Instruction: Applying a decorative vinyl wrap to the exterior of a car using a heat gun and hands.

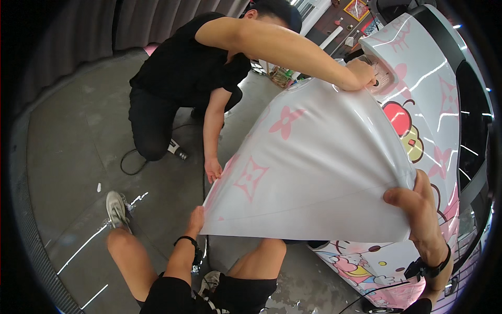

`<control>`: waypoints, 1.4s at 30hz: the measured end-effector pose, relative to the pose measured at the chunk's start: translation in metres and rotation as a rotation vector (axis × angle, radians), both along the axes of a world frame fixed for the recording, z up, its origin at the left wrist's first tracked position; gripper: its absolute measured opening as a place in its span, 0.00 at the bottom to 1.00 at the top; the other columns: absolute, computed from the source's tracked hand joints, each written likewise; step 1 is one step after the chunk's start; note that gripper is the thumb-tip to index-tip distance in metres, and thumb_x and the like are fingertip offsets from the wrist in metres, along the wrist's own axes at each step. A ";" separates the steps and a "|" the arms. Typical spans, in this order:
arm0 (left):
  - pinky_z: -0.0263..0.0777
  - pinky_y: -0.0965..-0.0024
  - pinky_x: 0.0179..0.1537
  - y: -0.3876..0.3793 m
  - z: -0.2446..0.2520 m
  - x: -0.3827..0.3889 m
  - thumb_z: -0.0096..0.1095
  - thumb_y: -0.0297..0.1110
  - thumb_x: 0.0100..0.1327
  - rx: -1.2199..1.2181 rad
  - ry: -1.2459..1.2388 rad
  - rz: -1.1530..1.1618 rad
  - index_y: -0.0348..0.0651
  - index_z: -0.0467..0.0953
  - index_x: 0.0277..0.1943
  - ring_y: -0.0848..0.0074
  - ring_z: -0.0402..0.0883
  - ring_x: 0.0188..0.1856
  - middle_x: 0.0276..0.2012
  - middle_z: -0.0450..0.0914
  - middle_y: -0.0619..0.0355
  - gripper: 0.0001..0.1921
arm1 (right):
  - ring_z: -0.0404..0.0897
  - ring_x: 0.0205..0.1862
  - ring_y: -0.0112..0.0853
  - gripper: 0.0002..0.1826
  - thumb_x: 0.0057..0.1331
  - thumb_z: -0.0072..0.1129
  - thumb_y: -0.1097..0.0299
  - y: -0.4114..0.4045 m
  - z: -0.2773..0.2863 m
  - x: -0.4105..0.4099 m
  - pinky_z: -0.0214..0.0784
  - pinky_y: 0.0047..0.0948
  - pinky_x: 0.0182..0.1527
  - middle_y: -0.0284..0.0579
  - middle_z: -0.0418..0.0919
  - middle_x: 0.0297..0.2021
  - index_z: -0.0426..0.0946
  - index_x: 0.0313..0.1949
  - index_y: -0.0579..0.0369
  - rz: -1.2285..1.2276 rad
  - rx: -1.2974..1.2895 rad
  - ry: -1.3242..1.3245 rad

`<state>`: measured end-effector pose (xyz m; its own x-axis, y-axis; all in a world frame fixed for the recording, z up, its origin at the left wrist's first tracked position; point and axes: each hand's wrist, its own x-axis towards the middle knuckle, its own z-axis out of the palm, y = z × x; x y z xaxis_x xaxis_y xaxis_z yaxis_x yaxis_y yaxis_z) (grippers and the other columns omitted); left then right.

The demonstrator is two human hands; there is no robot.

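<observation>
A large sheet of white vinyl film (306,188) with pink flower shapes is stretched out in front of me, beside a car body (427,98) covered in white and pink cartoon film. My left hand (196,219) grips the sheet's lower left corner. At its right edge, my right hand (415,208) holds the film with the thumb on top. A co-worker in black (184,66) kneels across from me; one of their hands (361,74) is at the film's upper edge by a recess in the car body, the other (213,169) at the left edge. Folds run across the upper right of the sheet.
A heat gun (177,150) with a black cable lies on the grey floor by the co-worker's knee. A small white scrap (99,187) is near my shoe (116,206). Grey curtains (78,39) hang behind. A thin black cable (372,290) runs near my right wrist.
</observation>
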<state>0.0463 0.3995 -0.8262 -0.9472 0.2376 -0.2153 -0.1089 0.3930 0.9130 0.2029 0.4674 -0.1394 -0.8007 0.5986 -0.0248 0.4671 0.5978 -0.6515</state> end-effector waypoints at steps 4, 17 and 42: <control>0.66 0.51 0.47 0.001 -0.013 -0.002 0.38 0.42 0.71 -0.030 0.042 -0.003 0.33 0.71 0.43 0.43 0.73 0.48 0.42 0.76 0.37 0.19 | 0.76 0.26 0.26 0.17 0.48 0.54 0.72 -0.007 0.002 -0.004 0.67 0.24 0.31 0.43 0.77 0.26 0.74 0.37 0.71 0.020 0.045 0.041; 0.65 0.53 0.47 0.001 0.003 -0.014 0.38 0.42 0.71 0.128 -0.044 -0.031 0.32 0.71 0.42 0.44 0.73 0.46 0.40 0.75 0.36 0.19 | 0.75 0.32 0.31 0.30 0.44 0.52 0.69 -0.013 0.002 -0.015 0.69 0.26 0.38 0.47 0.74 0.34 0.66 0.50 0.68 -0.282 0.174 0.030; 0.65 0.50 0.45 0.007 -0.008 -0.009 0.38 0.41 0.71 0.229 -0.093 -0.021 0.31 0.70 0.41 0.41 0.72 0.45 0.39 0.75 0.34 0.19 | 0.74 0.30 0.26 0.21 0.51 0.61 0.64 -0.033 0.007 -0.034 0.66 0.24 0.35 0.42 0.77 0.30 0.74 0.41 0.68 -0.346 0.150 0.117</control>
